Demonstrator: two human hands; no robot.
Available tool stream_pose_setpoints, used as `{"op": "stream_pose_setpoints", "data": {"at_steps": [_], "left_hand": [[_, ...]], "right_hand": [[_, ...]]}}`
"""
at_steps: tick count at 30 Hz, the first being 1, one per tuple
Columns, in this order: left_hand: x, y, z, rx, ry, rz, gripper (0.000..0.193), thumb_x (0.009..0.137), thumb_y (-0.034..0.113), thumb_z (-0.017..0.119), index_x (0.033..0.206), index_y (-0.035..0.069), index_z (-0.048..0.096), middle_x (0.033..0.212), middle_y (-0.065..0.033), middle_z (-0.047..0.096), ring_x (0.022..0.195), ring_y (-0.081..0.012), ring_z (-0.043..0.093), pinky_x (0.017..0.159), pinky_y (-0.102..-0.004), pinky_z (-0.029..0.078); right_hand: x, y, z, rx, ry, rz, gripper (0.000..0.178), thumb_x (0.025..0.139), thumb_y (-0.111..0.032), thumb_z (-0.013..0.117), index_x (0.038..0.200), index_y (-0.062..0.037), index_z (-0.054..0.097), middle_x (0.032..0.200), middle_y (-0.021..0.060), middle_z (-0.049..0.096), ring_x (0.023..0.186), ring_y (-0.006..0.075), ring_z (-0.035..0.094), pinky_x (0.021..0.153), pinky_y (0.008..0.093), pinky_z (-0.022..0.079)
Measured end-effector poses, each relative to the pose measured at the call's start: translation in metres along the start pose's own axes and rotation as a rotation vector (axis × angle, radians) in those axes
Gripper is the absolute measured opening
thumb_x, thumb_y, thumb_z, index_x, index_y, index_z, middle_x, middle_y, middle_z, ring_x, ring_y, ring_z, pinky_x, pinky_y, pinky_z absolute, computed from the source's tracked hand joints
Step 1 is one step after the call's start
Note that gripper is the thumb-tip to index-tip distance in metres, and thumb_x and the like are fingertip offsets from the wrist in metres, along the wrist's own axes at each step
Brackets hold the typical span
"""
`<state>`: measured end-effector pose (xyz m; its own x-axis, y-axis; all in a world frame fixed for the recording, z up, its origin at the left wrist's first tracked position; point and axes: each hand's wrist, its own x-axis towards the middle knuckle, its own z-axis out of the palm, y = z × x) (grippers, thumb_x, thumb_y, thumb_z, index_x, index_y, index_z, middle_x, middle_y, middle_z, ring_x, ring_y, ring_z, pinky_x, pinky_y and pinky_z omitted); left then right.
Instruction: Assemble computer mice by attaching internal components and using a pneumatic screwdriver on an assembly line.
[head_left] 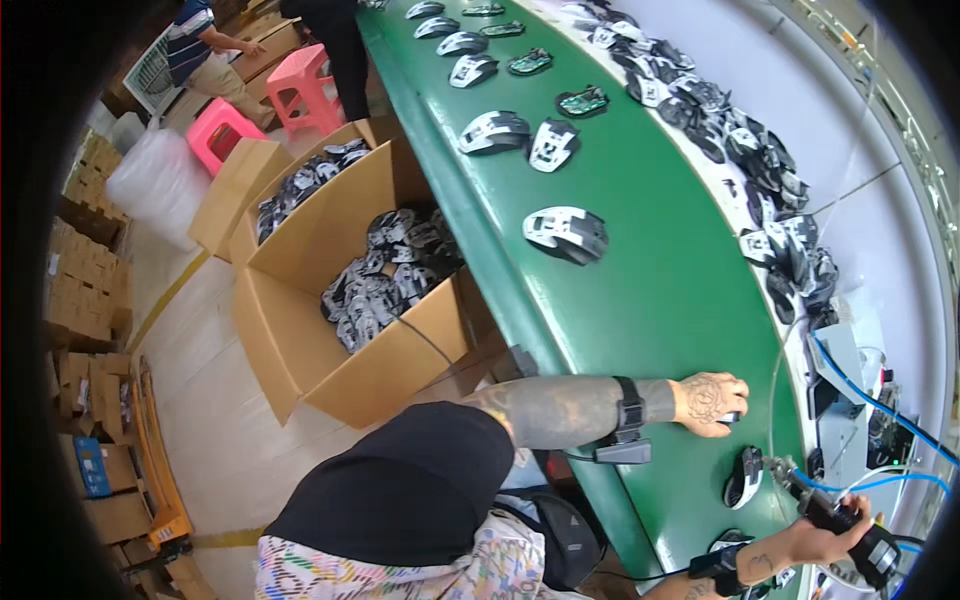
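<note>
My left hand (708,402) reaches across the green belt, its fingers curled over a computer mouse (733,416) that is mostly hidden beneath them. At the lower right, my right hand (838,538) is wrapped round a black power screwdriver (868,548), whose metal front end points toward the belt. A black and white mouse (743,477) lies on its own between my two hands. Another mouse (732,540) sits close to my right wrist, partly cut off by the forearm. Farther up the belt lies a white and grey mouse shell (566,234).
Several mouse shells and green circuit pieces (582,101) are spread along the green belt (640,310). Piles of mouse parts (700,100) line its right ledge. Open cartons (300,260) of shells stand at left. Blue hoses (880,400) hang at right. Other people (205,50) and pink stools (222,130) are behind.
</note>
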<state>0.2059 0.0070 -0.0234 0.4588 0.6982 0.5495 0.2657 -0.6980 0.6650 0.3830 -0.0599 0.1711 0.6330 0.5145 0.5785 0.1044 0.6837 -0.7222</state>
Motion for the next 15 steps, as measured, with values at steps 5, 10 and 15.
{"op": "stream_pose_setpoints", "data": {"at_steps": [5, 10, 15], "left_hand": [[0.002, 0.007, -0.004, 0.009, 0.043, -0.042, 0.041, 0.072, 0.032, 0.066, 0.102, 0.007, 0.055, 0.114, -0.0157, 0.045, 0.099, -0.0336, 0.051, 0.084, -0.043, 0.044], [0.003, 0.001, -0.002, 0.039, 0.028, -0.036, 0.045, 0.069, 0.032, 0.067, 0.104, 0.008, 0.053, 0.114, -0.0165, 0.045, 0.093, -0.0342, 0.052, 0.081, -0.0437, 0.045], [-0.001, 0.003, -0.006, 0.112, -0.051, -0.001, 0.056, 0.063, 0.03, 0.069, 0.111, 0.008, 0.048, 0.115, -0.0168, 0.042, 0.093, -0.034, 0.052, 0.081, -0.0427, 0.045]], "right_hand": [[-0.025, 0.01, 0.004, -0.449, -0.015, -0.072, 0.043, 0.093, -0.026, 0.048, 0.116, 0.0099, 0.044, 0.099, 0.0144, 0.055, 0.086, 0.0236, 0.055, 0.08, 0.0353, 0.045], [-0.052, 0.005, -0.001, -0.433, -0.088, -0.184, 0.044, 0.095, -0.019, 0.042, 0.128, 0.0084, 0.031, 0.112, 0.0253, 0.052, 0.098, 0.0323, 0.055, 0.087, 0.0419, 0.046], [-0.055, 0.038, -0.038, -0.382, -0.193, -0.266, 0.05, 0.09, -0.016, 0.051, 0.129, 0.0057, 0.03, 0.122, 0.0261, 0.037, 0.105, 0.0324, 0.05, 0.09, 0.0418, 0.044]]}}
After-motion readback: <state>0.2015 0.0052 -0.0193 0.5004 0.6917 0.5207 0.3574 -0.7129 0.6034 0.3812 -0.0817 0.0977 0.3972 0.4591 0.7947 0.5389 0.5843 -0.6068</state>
